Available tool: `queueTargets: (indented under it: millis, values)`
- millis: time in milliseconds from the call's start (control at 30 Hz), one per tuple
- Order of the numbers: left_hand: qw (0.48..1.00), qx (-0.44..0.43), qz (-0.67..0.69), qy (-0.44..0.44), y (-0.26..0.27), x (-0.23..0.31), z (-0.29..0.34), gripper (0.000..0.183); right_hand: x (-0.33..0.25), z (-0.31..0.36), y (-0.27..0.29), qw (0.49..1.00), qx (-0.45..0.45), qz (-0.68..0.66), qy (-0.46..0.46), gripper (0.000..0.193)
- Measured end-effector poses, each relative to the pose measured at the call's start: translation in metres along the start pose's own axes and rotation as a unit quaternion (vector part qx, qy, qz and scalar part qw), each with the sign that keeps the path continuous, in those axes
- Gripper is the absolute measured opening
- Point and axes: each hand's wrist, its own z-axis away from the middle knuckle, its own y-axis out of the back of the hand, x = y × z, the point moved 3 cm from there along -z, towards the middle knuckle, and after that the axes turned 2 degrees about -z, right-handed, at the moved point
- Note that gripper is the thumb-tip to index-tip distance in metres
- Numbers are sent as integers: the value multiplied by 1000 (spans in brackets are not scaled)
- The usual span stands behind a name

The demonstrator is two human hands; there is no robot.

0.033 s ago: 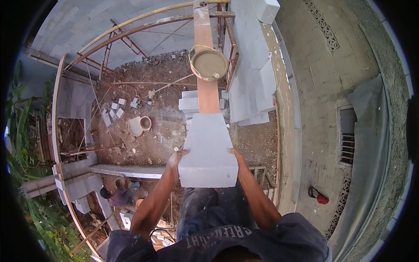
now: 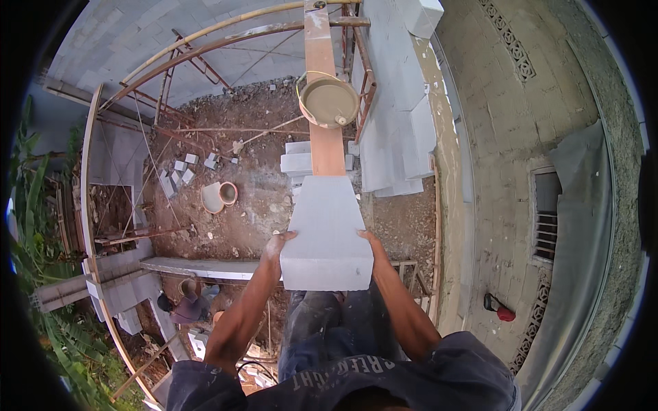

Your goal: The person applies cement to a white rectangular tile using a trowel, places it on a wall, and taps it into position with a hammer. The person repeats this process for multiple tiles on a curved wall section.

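A large pale grey lightweight concrete block (image 2: 323, 226) is held between my two hands, its long side pointing away from me. My left hand (image 2: 277, 242) grips the block's left side, thumb on the edge. On the opposite side my right hand (image 2: 371, 242) presses in the same way; the fingers of both hands are mostly hidden along or beneath the block. The far end overlaps an orange-brown plank (image 2: 327, 151); whether it rests there I cannot tell. Farther along the plank stands a round bucket (image 2: 330, 101) of grey-brown wet mix with a yellowish handle.
A block wall (image 2: 394, 130) with a ragged top runs along the right. Rusty scaffold pipes (image 2: 226, 46) cross the far side. Well below, the dirt floor (image 2: 253, 185) holds loose blocks (image 2: 185, 168) and a bucket (image 2: 228, 193). Another person (image 2: 186, 308) is at lower left.
The block sits very slightly farther from me, its near edge a little higher in the picture. Both hands keep their grip.
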Motion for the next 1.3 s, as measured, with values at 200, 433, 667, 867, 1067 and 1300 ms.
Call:
queueTargets:
  millis: [200,433,667,867,1067,1300]
  values:
    - [998,43,-31,16,-17,105,-132,46,-86,-130,-37,1000,20,-10,16,62]
    - [998,50,-40,-7,-38,184,-198,44,-150,-207,-57,999,30,-25,-21,62]
    - [931,-71,-68,-353,-76,211,-153,74,-204,-234,-57,996,24,8,-87,70]
    - [913,12,-198,-356,-96,235,-152,107,-297,-324,-45,801,72,583,-115,92]
    - [900,-2,-204,-385,-106,250,-166,118,-293,-506,-43,757,127,639,59,76]
    - [759,20,-467,-454,-75,251,-159,133,-337,-474,-135,587,93,802,64,64]
